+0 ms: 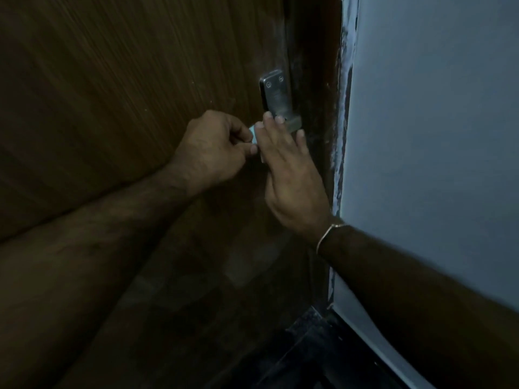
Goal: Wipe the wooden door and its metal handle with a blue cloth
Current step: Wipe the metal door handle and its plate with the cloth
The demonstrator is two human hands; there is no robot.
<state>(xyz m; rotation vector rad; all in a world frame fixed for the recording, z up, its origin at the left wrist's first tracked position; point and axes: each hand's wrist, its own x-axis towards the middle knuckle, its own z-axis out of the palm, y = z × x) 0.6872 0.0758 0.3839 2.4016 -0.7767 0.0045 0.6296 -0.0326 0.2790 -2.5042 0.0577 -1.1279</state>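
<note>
Both hands [213, 148] [289, 169] apparently hold blue cloth [254, 134] below handle [276, 95].

Pale wall [435, 136] beside dark frame [317, 66]

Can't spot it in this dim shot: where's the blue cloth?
Head view, centre: the blue cloth is pinched in the left hand, beside the right hand, below the metal handle.

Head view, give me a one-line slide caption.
Left hand pinches cloth beside right hand at the door handle.
</note>
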